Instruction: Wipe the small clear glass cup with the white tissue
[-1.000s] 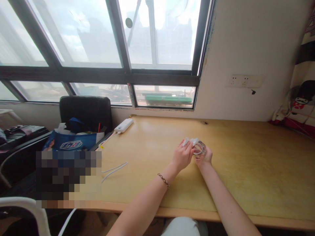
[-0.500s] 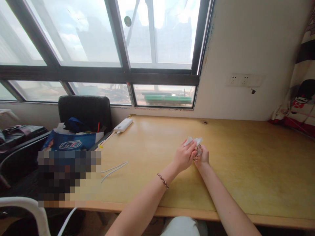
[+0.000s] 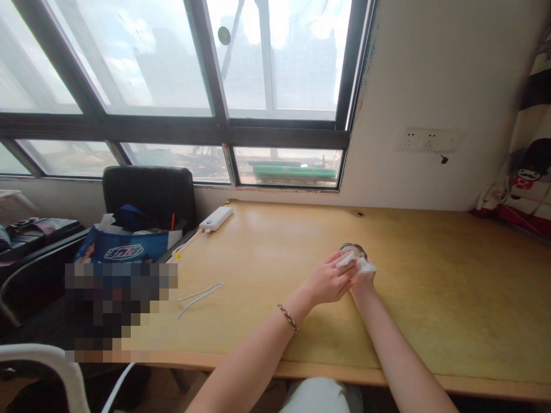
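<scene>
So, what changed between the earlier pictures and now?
The left hand and crumpled white tissue moved right and nearer the person; the round, shiny object in the right hand now shows beyond the tissue. Neither hand let go. The white rectangular device and white cable stayed put.

Printed on the front of the blue bag beside the counter, a white-outlined logo with some red, lettering too small and blurred to read; stuck to the window pane, a round green sticker, likewise illegible.
</scene>
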`<action>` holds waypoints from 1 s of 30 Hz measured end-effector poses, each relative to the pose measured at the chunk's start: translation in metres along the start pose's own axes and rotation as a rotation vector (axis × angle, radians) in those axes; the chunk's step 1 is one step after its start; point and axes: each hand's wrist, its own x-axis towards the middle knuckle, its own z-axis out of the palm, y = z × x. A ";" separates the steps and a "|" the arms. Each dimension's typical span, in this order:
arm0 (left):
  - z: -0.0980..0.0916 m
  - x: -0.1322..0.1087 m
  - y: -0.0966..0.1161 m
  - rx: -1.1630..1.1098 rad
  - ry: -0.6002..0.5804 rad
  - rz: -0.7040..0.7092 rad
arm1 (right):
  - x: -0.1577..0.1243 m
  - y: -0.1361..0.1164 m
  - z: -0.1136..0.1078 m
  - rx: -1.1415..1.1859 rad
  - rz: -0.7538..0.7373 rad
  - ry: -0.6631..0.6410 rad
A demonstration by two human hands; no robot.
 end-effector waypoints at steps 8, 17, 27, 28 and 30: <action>0.004 0.001 0.005 0.038 0.010 0.020 | -0.013 0.003 0.013 -0.839 -0.213 0.362; 0.003 0.005 0.007 0.091 0.060 0.037 | -0.060 0.061 0.023 -1.210 -0.583 0.472; 0.008 0.002 0.010 0.084 0.068 0.122 | -0.068 0.027 0.011 -1.079 -0.372 0.422; 0.008 0.002 0.010 0.089 0.065 0.121 | -0.068 0.024 0.007 -1.069 -0.362 0.419; 0.007 0.001 0.010 0.097 0.061 0.125 | -0.066 0.019 0.001 -1.051 -0.351 0.412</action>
